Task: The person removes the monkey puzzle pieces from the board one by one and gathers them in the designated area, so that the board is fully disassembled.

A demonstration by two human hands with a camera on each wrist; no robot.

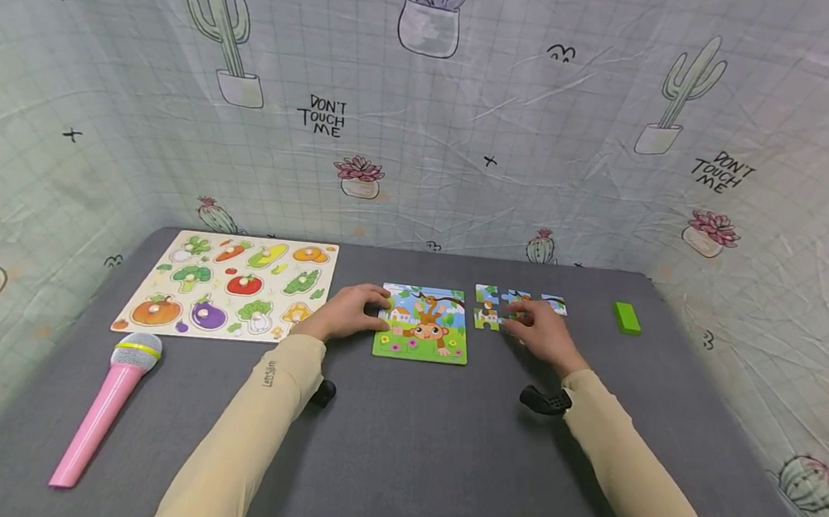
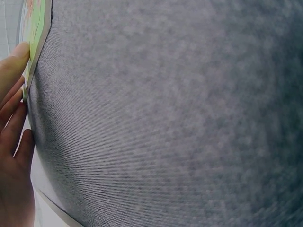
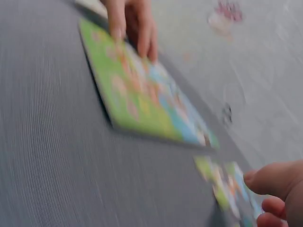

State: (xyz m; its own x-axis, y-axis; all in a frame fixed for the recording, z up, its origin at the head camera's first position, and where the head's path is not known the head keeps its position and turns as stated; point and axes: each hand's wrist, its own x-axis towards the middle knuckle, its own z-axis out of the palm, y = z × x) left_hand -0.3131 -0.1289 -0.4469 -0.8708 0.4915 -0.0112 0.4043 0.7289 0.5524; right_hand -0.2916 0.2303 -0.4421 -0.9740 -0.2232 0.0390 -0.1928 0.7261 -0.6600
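Observation:
A square monkey picture puzzle (image 1: 423, 323) lies flat in the middle of the table. My left hand (image 1: 351, 312) touches its left edge, thumb and fingers spread apart; in the left wrist view the thumb (image 2: 18, 53) rests against the puzzle's edge. To the right of it lie several loose jigsaw pieces (image 1: 485, 319) with a matching picture. Over these pieces is my right hand (image 1: 546, 336), hiding some of them. In the blurred right wrist view, its thumb (image 3: 270, 179) stands apart from the bent fingers, and no piece shows between them.
A vegetable puzzle board (image 1: 224, 286) lies at the back left, beyond a pink toy microphone (image 1: 108, 404). On the right is a green block (image 1: 628, 318). A patterned cloth (image 1: 427, 126) stands behind the grey table (image 1: 425, 459).

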